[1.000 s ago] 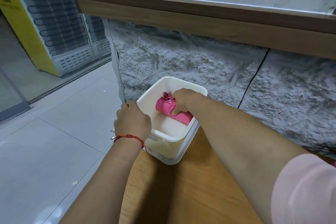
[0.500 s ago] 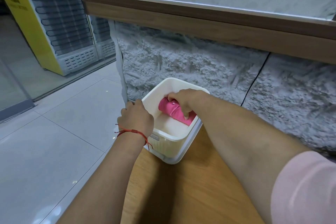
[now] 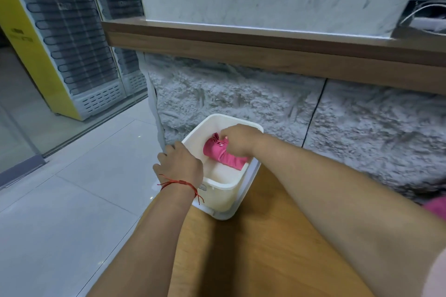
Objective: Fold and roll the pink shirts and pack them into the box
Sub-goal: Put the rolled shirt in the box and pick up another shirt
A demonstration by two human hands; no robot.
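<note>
One rolled shirt [image 3: 225, 158] along box [image 3: 223, 196] wall in right hand [image 3: 237, 140]; left hand [image 3: 182, 164] clutching rim.

our left hand [image 3: 179, 166] holds the white box [image 3: 218, 200], with its fingers curled over the near rim. our right hand [image 3: 237, 140] is inside the box, and the rolled pink shirt [image 3: 224, 158] lies right under its curled fingers. the box sits on the wooden table [image 3: 265, 248].

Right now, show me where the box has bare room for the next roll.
Free: the strip of box floor between the pink rolled shirt and the near wall, and the wooden table between the two forearms. Crowded: the far side, where the right hand grips the roll, and the left rim, which the left hand holds.
</note>
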